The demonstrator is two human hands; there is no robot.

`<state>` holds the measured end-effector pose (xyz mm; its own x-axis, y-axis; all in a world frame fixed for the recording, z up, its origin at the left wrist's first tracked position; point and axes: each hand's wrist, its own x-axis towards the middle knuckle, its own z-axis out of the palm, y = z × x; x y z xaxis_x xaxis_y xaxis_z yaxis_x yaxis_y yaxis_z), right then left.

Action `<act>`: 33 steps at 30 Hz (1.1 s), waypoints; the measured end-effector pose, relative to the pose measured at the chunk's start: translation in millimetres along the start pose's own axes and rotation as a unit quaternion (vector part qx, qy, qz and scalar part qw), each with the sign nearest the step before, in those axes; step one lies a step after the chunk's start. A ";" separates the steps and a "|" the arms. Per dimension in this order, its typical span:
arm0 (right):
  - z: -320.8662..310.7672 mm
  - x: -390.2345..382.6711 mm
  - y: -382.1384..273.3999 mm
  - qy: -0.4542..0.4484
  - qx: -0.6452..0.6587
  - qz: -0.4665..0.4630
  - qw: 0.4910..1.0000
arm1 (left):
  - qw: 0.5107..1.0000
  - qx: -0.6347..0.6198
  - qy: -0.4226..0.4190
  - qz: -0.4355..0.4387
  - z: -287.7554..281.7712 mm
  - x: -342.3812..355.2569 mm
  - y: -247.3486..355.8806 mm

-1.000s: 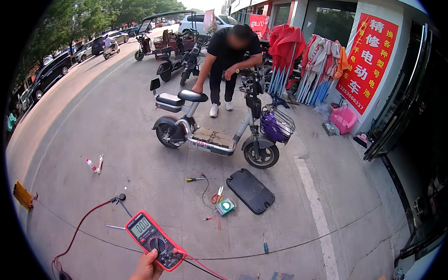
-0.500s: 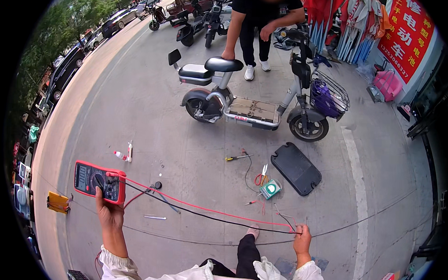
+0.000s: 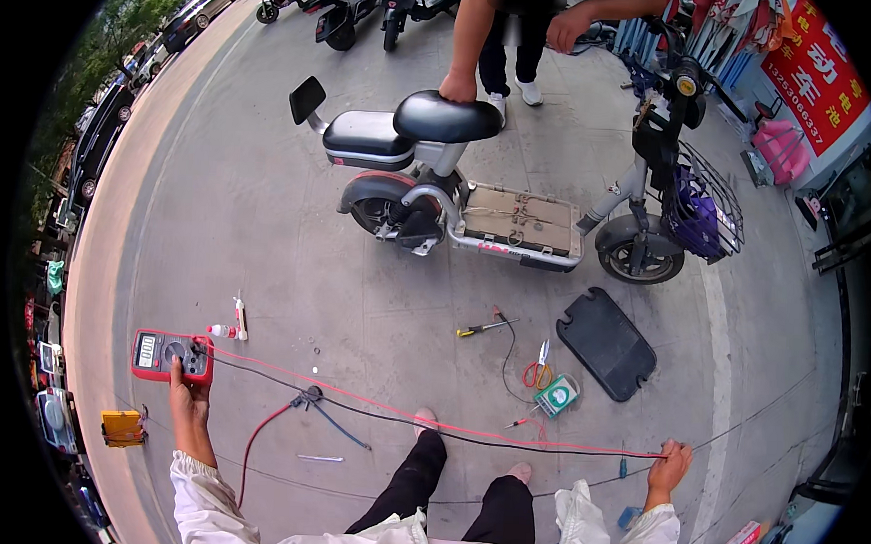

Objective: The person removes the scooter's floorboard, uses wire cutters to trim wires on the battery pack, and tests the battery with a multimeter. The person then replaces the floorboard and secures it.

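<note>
In my left hand (image 3: 187,396) is a red multimeter (image 3: 169,356) with a grey screen and a round dial; my thumb rests on its front near the dial. Out at the right, my right hand (image 3: 672,462) is closed round the far ends of the test leads (image 3: 430,427), one red and one black. They stretch almost straight across the front of me to the meter; the probe tips are hidden or too small to make out. Beyond them a silver electric scooter (image 3: 513,241) stands with its floorboard compartment uncovered, wires showing on top.
Another person's hand (image 3: 458,86) rests on the scooter seat. On the ground lie a black cover panel (image 3: 606,343), scissors (image 3: 540,367), a green-and-white box (image 3: 557,396), a yellow-handled screwdriver (image 3: 480,328), a red-and-blue hose (image 3: 306,397) and a yellow case (image 3: 123,428).
My right hand has moved right, drawing the leads longer and straighter. My left hand with the multimeter has shifted slightly left. The scooter appears larger and closer, and both my feet now show.
</note>
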<state>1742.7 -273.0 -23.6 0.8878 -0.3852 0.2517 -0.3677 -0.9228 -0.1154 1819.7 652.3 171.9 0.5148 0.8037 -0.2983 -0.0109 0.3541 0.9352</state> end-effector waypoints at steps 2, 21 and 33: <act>44.3 -9.4 40.3 -0.041 0.221 0.222 0.949 | 0.991 0.033 -0.082 -0.098 57.0 31.0 -39.3; 359.0 325.2 -344.4 -0.080 0.548 0.143 0.820 | 0.593 0.427 -0.515 -0.448 353.4 134.4 -716.2; 493.0 371.4 -396.7 -0.166 0.416 -0.021 0.894 | 0.630 0.436 -0.542 -0.346 415.3 218.2 -903.0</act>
<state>2354.7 -45.1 -358.0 0.9798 -0.1997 -0.0099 -0.1218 -0.5569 -0.8216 2297.8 309.4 -658.3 0.4254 -0.3646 -0.8283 0.7691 -0.3366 0.5432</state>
